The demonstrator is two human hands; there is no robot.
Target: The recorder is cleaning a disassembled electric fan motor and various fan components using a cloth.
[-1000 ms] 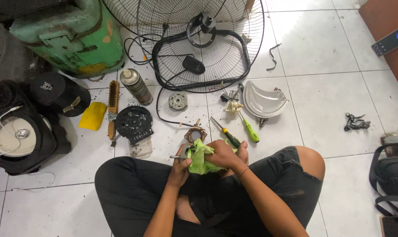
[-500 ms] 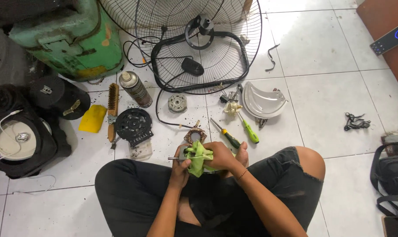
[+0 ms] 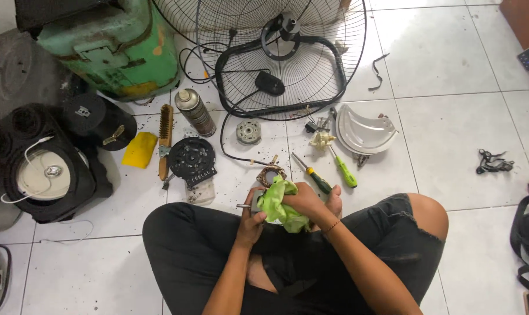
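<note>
Both hands sit just below the screwdriver (image 3: 312, 173), over the lap. Right hand (image 3: 306, 200) fingers clamp a crumpled green rag (image 3: 279, 204); left hand (image 3: 251, 217) fingers grip a metal part (image 3: 245, 206), mostly hidden. Bare tile lies right of the screwdriver.

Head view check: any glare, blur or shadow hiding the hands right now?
Head view: light is even and soft, with mild sheen on the white floor tiles; left hand, right hand and green cloth are sharp; the part under the cloth is hidden; frame edges bend slightly from the wide lens.
</note>
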